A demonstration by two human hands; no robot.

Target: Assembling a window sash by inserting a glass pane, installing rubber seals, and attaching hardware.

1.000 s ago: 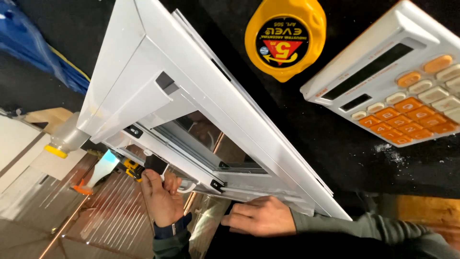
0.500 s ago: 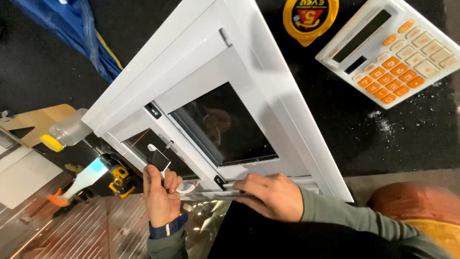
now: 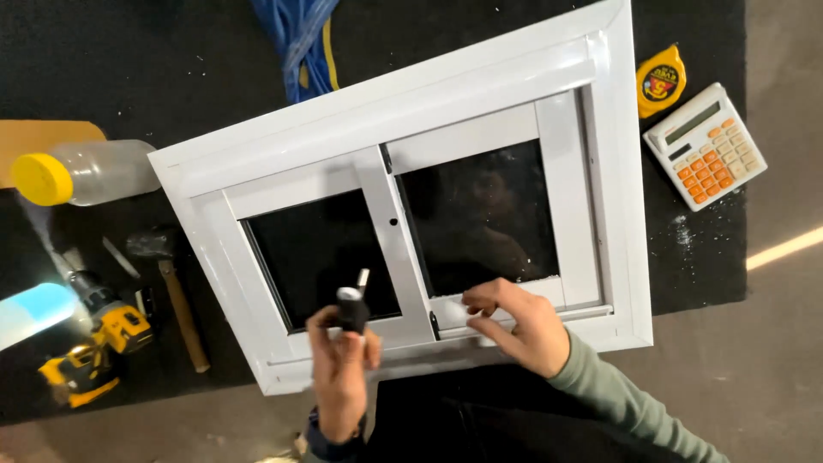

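head cam | looks straight down | close above window frame (image 3: 411,111)

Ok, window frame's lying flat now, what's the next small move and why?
Probably bring the small black-and-white part, pinched in the left hand, down to the white aluminium sliding-window frame at its lower rail. The right hand already rests fingertips on that rail beside the centre stile, seemingly steadying it.
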